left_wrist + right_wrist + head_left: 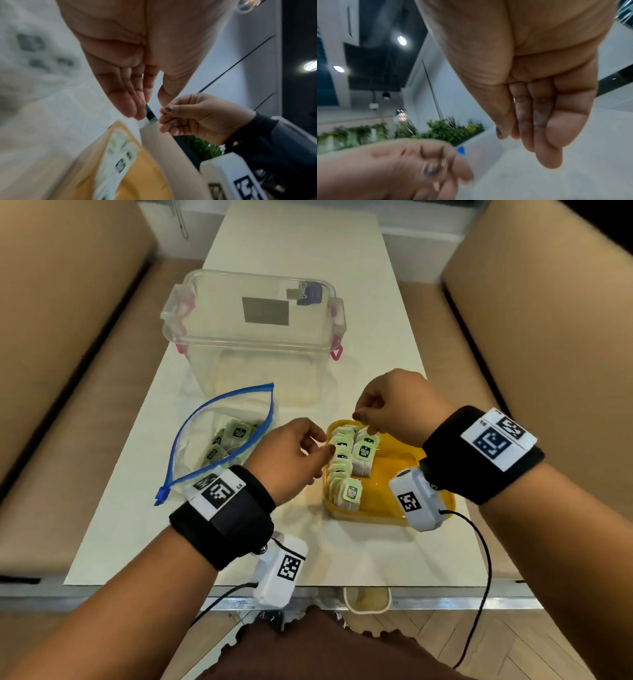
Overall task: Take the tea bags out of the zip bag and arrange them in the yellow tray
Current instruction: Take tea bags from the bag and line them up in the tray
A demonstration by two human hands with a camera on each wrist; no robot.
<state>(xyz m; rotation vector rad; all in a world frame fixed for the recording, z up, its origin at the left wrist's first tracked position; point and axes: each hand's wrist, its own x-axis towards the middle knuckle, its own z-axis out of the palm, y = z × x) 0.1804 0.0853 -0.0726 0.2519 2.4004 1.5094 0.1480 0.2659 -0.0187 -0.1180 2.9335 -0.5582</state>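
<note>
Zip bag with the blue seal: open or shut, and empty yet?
Open, not empty. The clear zip bag has its blue zip strip gaping in a wide loop, and several green-labelled tea bags lie inside.

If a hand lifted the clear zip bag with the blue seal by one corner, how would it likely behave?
The clear zip bag with the blue seal looks like thin film lying slack and creased on the white table, so it would probably flop rather than hold shape. Its mouth gapes open, so the few green-tagged tea bags inside might slide or spill. It is probably light.

Green-tagged tea bags (344,463) rowed in yellow tray (394,508); others in seemingly open zip bag (219,440).
</note>
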